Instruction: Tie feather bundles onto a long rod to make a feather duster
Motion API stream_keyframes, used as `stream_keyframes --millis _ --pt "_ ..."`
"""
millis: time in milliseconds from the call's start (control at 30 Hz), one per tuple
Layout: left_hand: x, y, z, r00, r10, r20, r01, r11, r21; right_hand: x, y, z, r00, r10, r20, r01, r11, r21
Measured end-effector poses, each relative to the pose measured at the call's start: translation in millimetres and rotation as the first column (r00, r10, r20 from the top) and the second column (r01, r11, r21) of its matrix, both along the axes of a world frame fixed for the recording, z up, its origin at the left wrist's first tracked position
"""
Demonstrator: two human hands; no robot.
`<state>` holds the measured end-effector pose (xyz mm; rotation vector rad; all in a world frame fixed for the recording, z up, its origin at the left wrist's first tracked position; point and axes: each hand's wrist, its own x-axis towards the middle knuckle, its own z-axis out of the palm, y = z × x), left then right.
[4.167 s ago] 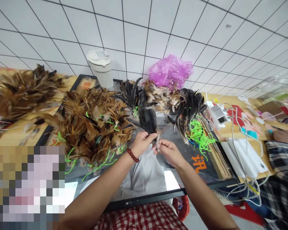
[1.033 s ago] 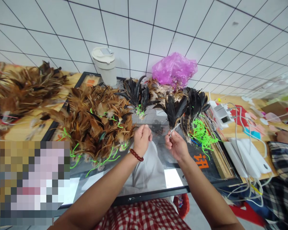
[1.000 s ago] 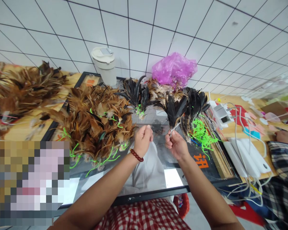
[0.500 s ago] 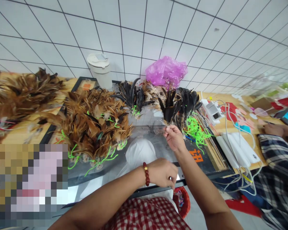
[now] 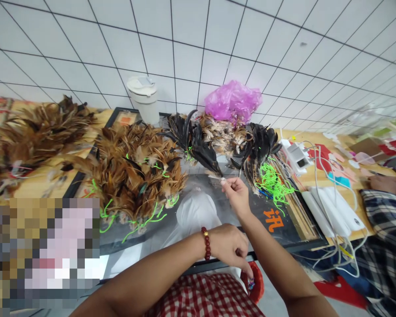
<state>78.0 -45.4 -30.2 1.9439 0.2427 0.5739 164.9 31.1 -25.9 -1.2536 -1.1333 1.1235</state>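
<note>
Over the dark board, my right hand (image 5: 236,193) pinches black feathers (image 5: 205,155) by their pale quill ends. They lean away to the left, their tips overlapping another bunch of black feathers (image 5: 181,130). My left hand (image 5: 232,246), with a red bead bracelet on the wrist, hangs above a red basket (image 5: 258,284) at the table's front edge. Its fingers point down and apart, and I see nothing in them. Right of my right hand lie more black feathers (image 5: 262,141) and a tangle of bright green ties (image 5: 273,182).
Brown feather bunches with green ties (image 5: 138,171) cover the board's left part. Behind stand a white lidded cup (image 5: 145,99) and a pink plastic bag (image 5: 232,101). A white plastic bag (image 5: 196,209) lies in front. Chargers and cables (image 5: 298,156) are at right, beside another person's plaid sleeve (image 5: 386,211).
My right hand has tipped the black feathers from upright over to the left. My left hand has loosened from a closed curl, its fingers now reaching down over the basket. The view shifted slightly.
</note>
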Motion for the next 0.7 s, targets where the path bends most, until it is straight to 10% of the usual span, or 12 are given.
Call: stream_keyframes --millis 433,500,567,633,700 --pt "-2 3 4.3 0.978 0.16 0.136 -0.127 0.967 -0.223 1 -5 -0.7 0.987 -0.047 0.153 0.034 0.995 0.09" --pt "-8 12 13.9 0.865 0.483 0.135 -0.393 0.82 -0.417 1 -5 0.2 0.985 -0.067 0.162 0.052 0.994 0.093" --pt "-16 25 22.0 0.602 0.797 0.048 -0.635 0.514 -0.577 2 -4 1.1 0.985 -0.107 0.139 0.092 0.99 0.107" --pt "-26 41 25.3 0.395 0.919 -0.01 -0.698 0.293 -0.653 3 -3 1.6 0.985 -0.136 0.103 0.122 0.984 0.131" --pt "-34 55 23.6 0.319 0.947 -0.027 -0.667 0.204 -0.716 3 -4 1.0 0.989 -0.117 0.093 0.103 0.984 0.145"
